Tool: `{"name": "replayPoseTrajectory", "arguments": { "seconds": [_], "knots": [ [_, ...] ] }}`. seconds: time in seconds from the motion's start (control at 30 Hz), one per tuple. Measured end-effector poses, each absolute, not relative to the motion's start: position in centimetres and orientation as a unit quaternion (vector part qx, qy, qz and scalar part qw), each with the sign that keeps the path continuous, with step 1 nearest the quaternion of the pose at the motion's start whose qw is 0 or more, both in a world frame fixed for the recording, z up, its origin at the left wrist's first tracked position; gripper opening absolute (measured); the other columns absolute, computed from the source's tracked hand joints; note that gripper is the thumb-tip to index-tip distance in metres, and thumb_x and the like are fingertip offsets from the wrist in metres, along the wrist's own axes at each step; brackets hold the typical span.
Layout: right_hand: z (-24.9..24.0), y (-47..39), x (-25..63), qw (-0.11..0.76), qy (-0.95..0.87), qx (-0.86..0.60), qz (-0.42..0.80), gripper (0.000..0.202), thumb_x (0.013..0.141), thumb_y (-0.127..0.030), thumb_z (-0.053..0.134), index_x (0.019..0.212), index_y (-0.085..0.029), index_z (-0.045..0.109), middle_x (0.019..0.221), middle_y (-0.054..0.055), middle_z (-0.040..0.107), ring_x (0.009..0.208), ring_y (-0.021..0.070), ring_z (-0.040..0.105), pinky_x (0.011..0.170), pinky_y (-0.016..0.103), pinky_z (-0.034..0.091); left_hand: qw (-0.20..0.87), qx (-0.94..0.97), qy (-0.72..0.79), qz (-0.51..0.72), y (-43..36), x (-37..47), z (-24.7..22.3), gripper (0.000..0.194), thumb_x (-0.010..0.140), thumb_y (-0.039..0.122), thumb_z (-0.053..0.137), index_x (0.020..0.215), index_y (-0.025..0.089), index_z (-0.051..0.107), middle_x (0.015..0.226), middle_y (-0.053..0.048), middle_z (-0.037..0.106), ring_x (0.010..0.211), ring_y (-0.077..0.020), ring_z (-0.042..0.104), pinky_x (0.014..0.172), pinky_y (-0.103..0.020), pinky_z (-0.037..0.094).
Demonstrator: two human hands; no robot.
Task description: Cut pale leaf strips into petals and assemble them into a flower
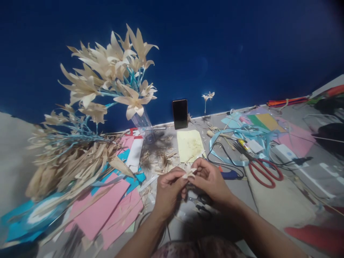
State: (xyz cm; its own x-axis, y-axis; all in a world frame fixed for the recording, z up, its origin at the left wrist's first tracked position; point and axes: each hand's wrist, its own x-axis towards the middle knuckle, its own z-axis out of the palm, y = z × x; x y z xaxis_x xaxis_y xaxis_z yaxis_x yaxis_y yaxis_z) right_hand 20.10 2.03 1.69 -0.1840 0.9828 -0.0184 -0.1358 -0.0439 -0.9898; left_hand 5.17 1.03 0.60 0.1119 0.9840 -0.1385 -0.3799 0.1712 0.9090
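Observation:
Near the centre, a small cream flower (189, 171) with pointed petals is pinched between my two hands. My left hand (170, 186) grips its left side between thumb and forefinger. On the flower's right, my right hand (211, 179) holds it with thumb and fingers, the other fingers curled. Just beyond the hands lies a pale yellow sheet (190, 145) with bits on it. Black-handled scissors (203, 208) lie below the hands, partly in shadow.
Cream flowers (107, 71) on blue stems stand in a clear vase (145, 127) at the left. Dried husks (61, 168) and pink paper (99, 208) lie left. A phone (180, 114) leans on the wall. Red-handled scissors (266, 173), a power strip (288, 154) and blue ribbon (228, 159) lie right.

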Motion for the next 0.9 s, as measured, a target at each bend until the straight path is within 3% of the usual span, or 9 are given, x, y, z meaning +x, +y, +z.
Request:
{"name": "replayPoseTrajectory", "arguments": {
  "seconds": [0.1, 0.4, 0.63, 0.9],
  "knots": [
    [1.44, 2.32, 20.28, 0.457, -0.483, -0.404, 0.628, 0.026, 0.073, -0.029, 0.073, 0.08, -0.021, 0.049, 0.068, -0.003, 0.056, 0.06, 0.0112, 0.053, 0.054, 0.02, 0.041, 0.66, 0.362, 0.395, 0.526, 1.12, 5.03, 0.32, 0.016, 0.073, 0.03, 0.081, 0.069, 0.015, 0.076, 0.06, 0.002, 0.06, 0.037, -0.0067, 0.051, 0.037, -0.019, 0.04],
    [1.78, 2.05, 20.56, 0.457, -0.522, -0.453, 0.56, 0.02, 0.071, -0.022, 0.071, 0.074, -0.02, 0.051, 0.067, -0.005, 0.051, 0.059, 0.0093, 0.045, 0.053, 0.019, 0.036, 0.702, 0.313, 0.372, 0.52, 1.43, 5.11, 0.01, 0.015, 0.068, 0.026, 0.083, 0.068, 0.015, 0.074, 0.056, 0.004, 0.056, 0.036, -0.0056, 0.048, 0.034, -0.017, 0.037],
    [1.47, 2.09, 20.81, 0.448, -0.476, -0.417, 0.631, 0.024, 0.076, -0.031, 0.074, 0.079, -0.02, 0.052, 0.069, -0.002, 0.057, 0.062, 0.0127, 0.054, 0.057, 0.022, 0.041, 0.703, 0.313, 0.39, 0.505, 1.35, 5.24, -0.1, 0.017, 0.068, 0.027, 0.084, 0.065, 0.014, 0.073, 0.046, 0.004, 0.055, 0.035, -0.0072, 0.048, 0.036, -0.018, 0.037],
    [1.17, 2.21, 20.93, 0.445, -0.498, -0.42, 0.615, 0.021, 0.075, -0.027, 0.074, 0.079, -0.019, 0.055, 0.073, -0.002, 0.057, 0.065, 0.0111, 0.052, 0.06, 0.022, 0.04, 0.689, 0.346, 0.39, 0.503, 1.37, 4.96, 0.07, 0.017, 0.067, 0.026, 0.084, 0.062, 0.014, 0.074, 0.048, 0.003, 0.057, 0.035, -0.0074, 0.05, 0.035, -0.018, 0.038]
  ]
}}
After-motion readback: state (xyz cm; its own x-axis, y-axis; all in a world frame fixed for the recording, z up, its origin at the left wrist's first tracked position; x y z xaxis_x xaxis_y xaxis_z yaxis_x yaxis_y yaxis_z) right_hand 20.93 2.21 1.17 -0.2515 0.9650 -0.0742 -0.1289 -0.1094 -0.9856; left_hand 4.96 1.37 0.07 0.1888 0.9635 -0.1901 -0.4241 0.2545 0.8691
